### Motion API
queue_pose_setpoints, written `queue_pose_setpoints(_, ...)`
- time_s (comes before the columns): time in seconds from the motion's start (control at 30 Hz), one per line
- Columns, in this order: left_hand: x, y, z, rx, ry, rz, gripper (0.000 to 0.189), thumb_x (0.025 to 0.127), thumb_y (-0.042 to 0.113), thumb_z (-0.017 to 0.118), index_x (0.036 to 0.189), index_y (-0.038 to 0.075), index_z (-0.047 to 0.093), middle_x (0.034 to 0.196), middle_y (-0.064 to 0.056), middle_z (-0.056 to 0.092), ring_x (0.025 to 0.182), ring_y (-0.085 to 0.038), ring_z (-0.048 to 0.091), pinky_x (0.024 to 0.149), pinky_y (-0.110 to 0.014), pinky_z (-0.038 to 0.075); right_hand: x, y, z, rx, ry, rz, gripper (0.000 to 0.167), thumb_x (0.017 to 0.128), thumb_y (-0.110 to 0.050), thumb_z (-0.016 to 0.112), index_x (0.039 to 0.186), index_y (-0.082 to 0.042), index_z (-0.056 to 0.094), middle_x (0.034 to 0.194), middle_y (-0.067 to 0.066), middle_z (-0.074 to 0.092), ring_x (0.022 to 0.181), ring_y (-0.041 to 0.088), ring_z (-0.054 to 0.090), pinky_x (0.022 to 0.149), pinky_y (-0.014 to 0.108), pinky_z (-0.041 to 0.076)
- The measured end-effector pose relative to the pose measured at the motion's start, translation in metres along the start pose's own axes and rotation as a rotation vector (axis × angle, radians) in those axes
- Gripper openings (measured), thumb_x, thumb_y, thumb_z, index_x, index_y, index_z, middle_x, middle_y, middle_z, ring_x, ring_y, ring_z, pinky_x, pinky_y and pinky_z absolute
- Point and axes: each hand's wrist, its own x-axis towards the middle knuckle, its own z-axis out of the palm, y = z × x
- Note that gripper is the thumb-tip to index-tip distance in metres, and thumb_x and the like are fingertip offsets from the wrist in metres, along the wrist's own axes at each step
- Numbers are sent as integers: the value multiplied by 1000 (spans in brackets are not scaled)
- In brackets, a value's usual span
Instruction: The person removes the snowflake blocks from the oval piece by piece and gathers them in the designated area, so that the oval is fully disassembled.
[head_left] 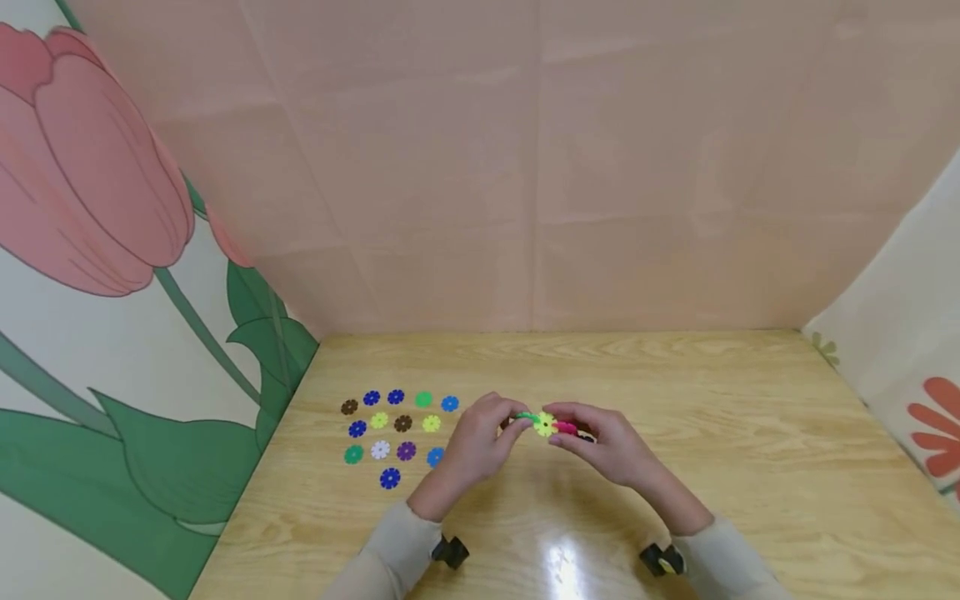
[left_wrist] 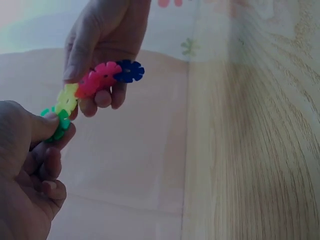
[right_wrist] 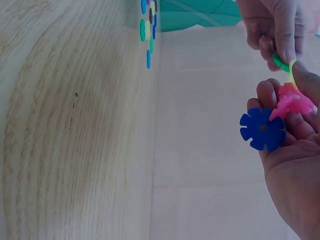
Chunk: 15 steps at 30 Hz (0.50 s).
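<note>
Both hands hold a short chain of interlocking plastic snowflake discs above the table. My left hand (head_left: pixel 482 437) pinches the green disc (left_wrist: pixel 62 120) at one end between thumb and fingers. Beside it is a yellow disc (head_left: pixel 546 424), joined to pink discs (left_wrist: pixel 106 73). My right hand (head_left: pixel 609 443) grips the chain around the yellow and pink part, its thumb on one side and fingers behind. A dark blue disc (right_wrist: pixel 262 129) forms the other end and sticks out past the right fingers. In the right wrist view the right thumb partly covers the yellow disc.
Loose snowflake discs lie spread on the wooden table (head_left: pixel 750 433) left of the hands, among them a purple one (head_left: pixel 407 451), a white one (head_left: pixel 380 450) and a brown one (head_left: pixel 349 407). A pink cloth backdrop (head_left: pixel 525 167) hangs behind; a tulip-print panel (head_left: pixel 97 167) stands left.
</note>
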Motion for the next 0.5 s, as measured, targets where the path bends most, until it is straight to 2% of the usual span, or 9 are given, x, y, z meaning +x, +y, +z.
queue_pose_setpoints(0.17, 0, 0, 3, 5, 1, 25, 8, 100, 17, 65, 100, 10, 69, 87, 4, 63, 78, -8, 51, 66, -18, 46, -1, 1, 1, 19, 11, 18, 31, 93, -5, 72, 123, -3, 68, 109, 9, 73, 87, 6, 65, 72, 25, 58)
queue_pose_setpoints(0.37, -1, 0, 4, -12, -24, -9, 11, 104, 19, 58, 103, 10, 64, 96, 1, 64, 84, -11, 51, 71, -20, 47, 0, 0, 2, 1, 33, 19, 29, 91, -5, 74, 120, -2, 70, 99, 3, 73, 75, 6, 60, 62, 23, 54)
queue_pose_setpoints(0.5, -2, 0, 4, -44, 4, -41, 12, 104, 19, 59, 104, 9, 64, 93, 1, 60, 81, -12, 51, 69, -21, 46, 2, -1, 0, -3, 44, 20, 28, 89, -5, 76, 116, -3, 71, 99, 3, 73, 79, 6, 63, 67, 24, 56)
